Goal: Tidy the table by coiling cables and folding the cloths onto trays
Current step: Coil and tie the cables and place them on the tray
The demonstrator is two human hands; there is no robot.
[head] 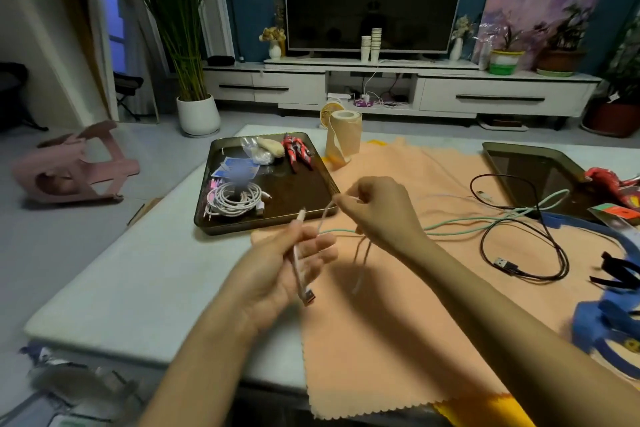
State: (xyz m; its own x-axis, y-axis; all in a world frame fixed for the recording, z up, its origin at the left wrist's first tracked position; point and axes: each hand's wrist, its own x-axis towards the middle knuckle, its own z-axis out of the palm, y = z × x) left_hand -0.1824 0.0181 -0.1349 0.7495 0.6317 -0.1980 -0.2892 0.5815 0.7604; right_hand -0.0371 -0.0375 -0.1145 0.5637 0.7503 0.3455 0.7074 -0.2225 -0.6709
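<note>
Holding a pale cable (pixel 296 265) above the orange cloth (pixel 381 340), both hands work in the middle of the frame. The left hand (pixel 287 267) lies palm up. Its thumb presses the cable against the fingers, which look nearly straight but are blurred. The cable's flat USB plug (pixel 309 297) hangs under this hand, and the small connector (pixel 302 215) sticks out above it. The right hand (pixel 381 215) is slightly higher and to the right, with its fingers curled together and pinching the same cable. From there a loose loop hangs down between the two hands.

The orange cloth is spread flat on the white table (pixel 138 281), and a yellow cloth (pixel 485 409) shows under its lower right edge. On the cloth, right of the hands, lie a mint green cable (pixel 485 222) and a black cable (pixel 533 274) in open loops, crossing each other.

A dark tray (pixel 298 191) stands left of centre, touching the cloth edge. It carries coiled white cables (pixel 233 199), a red toy figure (pixel 298 152) and blue and white packets (pixel 237 168) whose print is too blurred to read. A second dark tray (pixel 533 163) is at the right edge, and both loose cables reach over its near rim. A peach-coloured roll (pixel 346 135) stands upright behind the cloth. Blue straps (pixel 602 319) lie at the lower right.
</note>
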